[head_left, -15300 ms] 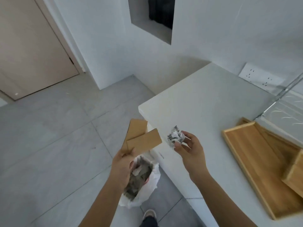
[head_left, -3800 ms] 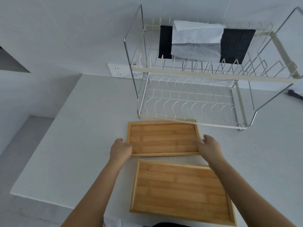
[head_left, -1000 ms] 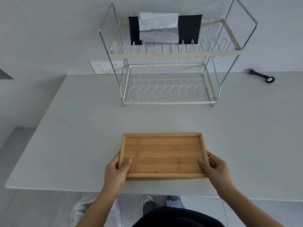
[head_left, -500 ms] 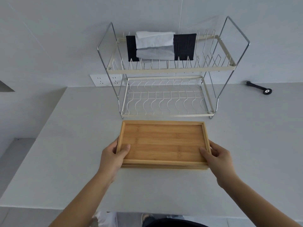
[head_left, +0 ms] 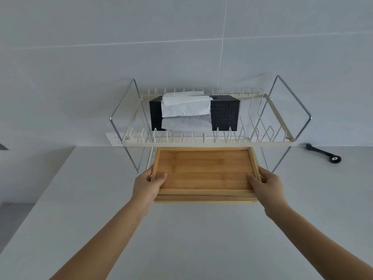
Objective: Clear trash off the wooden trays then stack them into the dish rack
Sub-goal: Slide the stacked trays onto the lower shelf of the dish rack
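Observation:
Two stacked wooden trays point(head_left: 203, 172) are held level between my hands, the smaller one nested on the larger. My left hand point(head_left: 148, 183) grips the left edge with the thumb on top. My right hand point(head_left: 266, 183) grips the right edge the same way. The stack's far edge sits just under the upper shelf of the two-tier wire dish rack point(head_left: 207, 141), at the mouth of its lower tier, which the trays hide. Both trays look bare of trash.
A black tissue box point(head_left: 224, 113) with white tissue hanging out sits on the rack's upper shelf. A black handle-like tool point(head_left: 323, 153) lies on the white counter point(head_left: 191, 239) to the right. A wall socket strip point(head_left: 114, 138) is behind the rack's left side.
Both hands have carried the stacked trays forward and up from the counter's near part to the opening of the rack's lower tier. My view has tilted up.

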